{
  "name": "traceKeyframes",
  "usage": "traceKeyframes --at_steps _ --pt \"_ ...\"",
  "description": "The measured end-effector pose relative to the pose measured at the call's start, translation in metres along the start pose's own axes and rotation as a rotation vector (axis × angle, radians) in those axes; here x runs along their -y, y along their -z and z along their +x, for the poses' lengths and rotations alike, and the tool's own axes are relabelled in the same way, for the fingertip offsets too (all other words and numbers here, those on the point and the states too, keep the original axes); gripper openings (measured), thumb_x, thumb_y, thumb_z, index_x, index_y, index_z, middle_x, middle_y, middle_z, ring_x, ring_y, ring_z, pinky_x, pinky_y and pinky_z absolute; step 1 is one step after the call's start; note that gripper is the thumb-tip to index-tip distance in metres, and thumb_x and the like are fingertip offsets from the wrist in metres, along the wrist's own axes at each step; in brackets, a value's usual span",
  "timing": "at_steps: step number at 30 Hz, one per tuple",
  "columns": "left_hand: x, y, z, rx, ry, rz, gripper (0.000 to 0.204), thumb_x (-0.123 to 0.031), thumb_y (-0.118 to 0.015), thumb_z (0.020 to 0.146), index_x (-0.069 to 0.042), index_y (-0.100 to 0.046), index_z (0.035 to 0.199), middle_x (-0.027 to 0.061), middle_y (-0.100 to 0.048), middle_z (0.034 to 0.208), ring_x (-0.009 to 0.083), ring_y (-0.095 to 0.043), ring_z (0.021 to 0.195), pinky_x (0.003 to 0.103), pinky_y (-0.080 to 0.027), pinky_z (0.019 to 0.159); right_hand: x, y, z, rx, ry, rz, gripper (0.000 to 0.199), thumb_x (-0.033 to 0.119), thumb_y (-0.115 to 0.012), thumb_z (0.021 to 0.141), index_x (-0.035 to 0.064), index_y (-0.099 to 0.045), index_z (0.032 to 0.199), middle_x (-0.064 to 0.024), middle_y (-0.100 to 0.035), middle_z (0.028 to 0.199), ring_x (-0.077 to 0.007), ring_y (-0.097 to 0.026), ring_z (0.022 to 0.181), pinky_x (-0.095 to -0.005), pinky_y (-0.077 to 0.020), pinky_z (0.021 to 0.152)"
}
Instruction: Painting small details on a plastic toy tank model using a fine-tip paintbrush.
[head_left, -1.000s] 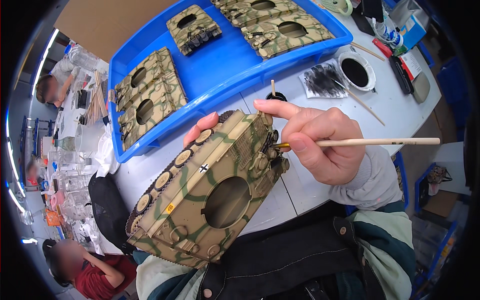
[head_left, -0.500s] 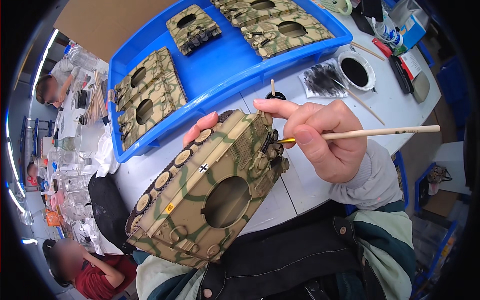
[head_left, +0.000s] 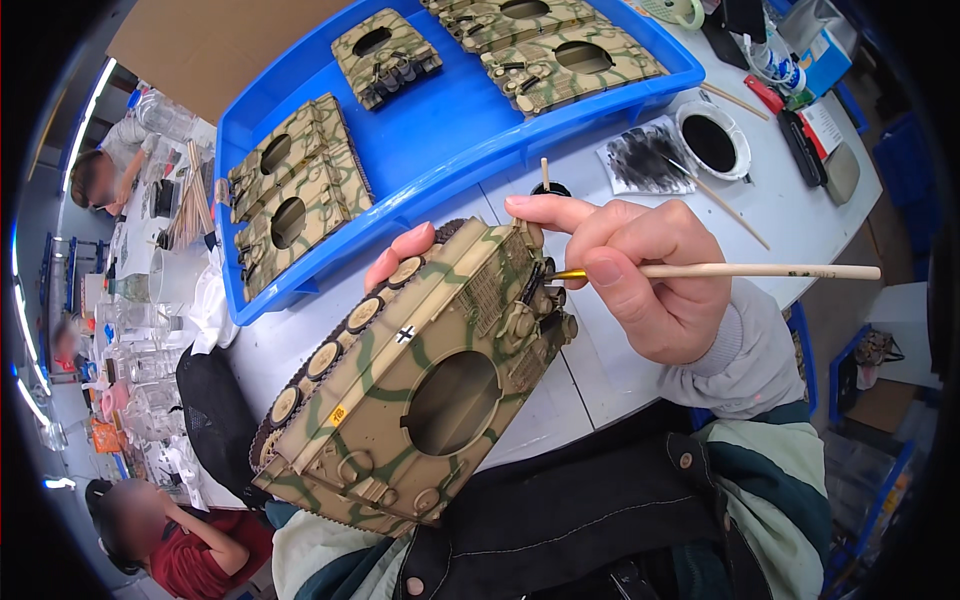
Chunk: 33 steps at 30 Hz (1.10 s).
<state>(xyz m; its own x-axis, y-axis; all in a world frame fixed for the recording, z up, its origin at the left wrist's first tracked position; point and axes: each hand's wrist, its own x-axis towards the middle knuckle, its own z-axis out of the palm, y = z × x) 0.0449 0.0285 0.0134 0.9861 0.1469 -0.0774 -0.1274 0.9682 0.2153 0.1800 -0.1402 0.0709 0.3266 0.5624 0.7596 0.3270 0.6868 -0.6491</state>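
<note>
A camouflage-painted model tank hull (head_left: 385, 375), tan with green bands, is tilted in front of me. Two fingertips of my left hand (head_left: 400, 252) show past the wheel side, closed around the hull from behind; the rest of that hand is hidden. Between the thumb and fingers of my right hand (head_left: 655, 275) is a thin wooden paintbrush (head_left: 770, 271). Its tip meets the dark fittings at the hull's right end, while my index finger stretches out to the hull's upper corner. A round opening shows in the hull's top.
Several similar hulls lie in a blue tray (head_left: 440, 170) across the table. To its right stand a white cup of black paint (head_left: 712, 140), a black-smeared pad (head_left: 640, 160) and another brush (head_left: 735, 215). Clear jars (head_left: 150, 330) and other people are at the left.
The brush has tipped slightly: its rear end sits lower and its tip a touch higher on the fittings. The hull has barely moved.
</note>
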Motion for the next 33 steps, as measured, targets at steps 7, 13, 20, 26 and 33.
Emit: traceKeyframes --at_steps 7,13,20,26,33 --pt "0.002 0.001 0.000 0.000 0.000 -0.004 0.048 -0.033 -0.057 0.081 0.005 -0.054 0.111 0.0202 -0.063 0.101 0.0257 -0.065 0.083 0.036 -0.055 0.072 0.002 0.001 0.000 -0.021 -0.057 0.143 0.004 0.000 -0.050 0.089 0.0007 -0.048 0.085 -0.0023 -0.049 0.067 -0.0078 -0.054 0.064 -0.0498 -0.0461 0.091" --pt "0.015 0.002 -0.007 0.006 0.011 -0.021 0.048 -0.033 -0.057 0.080 0.005 -0.054 0.110 0.0201 -0.063 0.101 0.0255 -0.065 0.082 0.036 -0.055 0.071 0.007 0.007 0.002 -0.020 -0.123 0.122 0.008 0.002 -0.050 0.089 0.0001 -0.049 0.082 -0.0022 -0.047 0.068 -0.0068 -0.050 0.062 -0.0484 -0.0472 0.091" --pt "0.026 0.006 -0.024 0.173 0.145 0.083 0.047 -0.032 -0.057 0.080 0.005 -0.055 0.109 0.0201 -0.063 0.100 0.0252 -0.066 0.081 0.035 -0.056 0.070 0.009 0.011 0.001 0.084 -0.212 0.009 0.006 -0.001 -0.051 0.086 -0.0018 -0.051 0.080 -0.0031 -0.047 0.068 -0.0086 -0.049 0.058 -0.0474 -0.0491 0.088" --pt "0.034 -0.003 -0.026 0.015 -0.001 0.146 0.045 -0.031 -0.057 0.079 0.005 -0.055 0.106 0.0195 -0.064 0.097 0.0240 -0.066 0.077 0.034 -0.056 0.065 0.011 0.015 0.005 0.203 -0.215 -0.086 0.008 0.004 -0.045 0.091 0.0030 -0.043 0.083 -0.0025 -0.048 0.063 -0.0083 -0.046 0.058 -0.0593 -0.0418 0.090" --pt "0.041 -0.031 -0.028 -0.281 -0.148 0.204 0.045 -0.032 -0.056 0.080 0.005 -0.055 0.107 0.0193 -0.064 0.098 0.0248 -0.066 0.079 0.035 -0.056 0.067 0.010 0.013 0.001 0.129 -0.210 -0.142 0.008 -0.003 -0.057 0.082 -0.0025 -0.051 0.077 -0.0061 -0.051 0.061 -0.0175 -0.060 0.060 -0.0375 -0.0540 0.077"
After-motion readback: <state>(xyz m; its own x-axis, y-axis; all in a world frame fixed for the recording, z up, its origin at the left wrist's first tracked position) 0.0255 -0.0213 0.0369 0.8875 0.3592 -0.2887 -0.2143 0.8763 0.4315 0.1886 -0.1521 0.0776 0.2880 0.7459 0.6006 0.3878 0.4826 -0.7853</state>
